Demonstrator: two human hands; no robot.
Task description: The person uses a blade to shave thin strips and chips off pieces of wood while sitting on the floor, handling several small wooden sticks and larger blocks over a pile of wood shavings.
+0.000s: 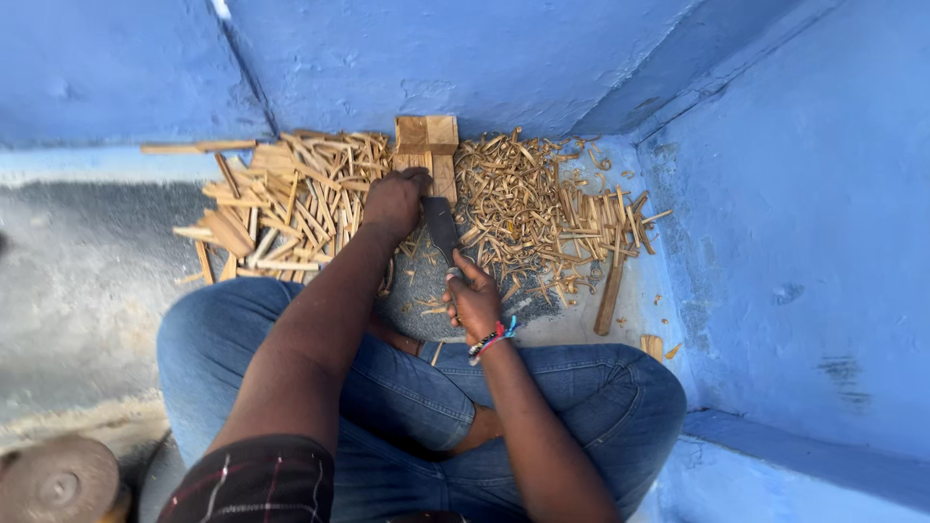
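Hidden or unclear: the foot of the wooden block (427, 145) lay behind the left hand (392, 201); what the left fingers pinched against it could not be made out. The handle of the knife (442, 226) was buried in the right fist, with only the dark blade showing. A round, rusty metal thing (58, 481) was cut off at the lower left corner.

Left hand: closed, knuckles up, pressed to the lower edge of the block; whether it gripped a stick could not be told.

Right hand (475, 302): clenched on the knife handle, beaded bracelet at the wrist, blade pointing away toward the block and just beside the left hand.

Block: upright against the blue wall (504, 58), between two heaps.

Heaps: flat cut sticks (281, 203) to the left, curled shavings (523, 208) to the right, all on the floor.

Person: seated cross-legged in blue jeans (407, 407), hands above the knees.
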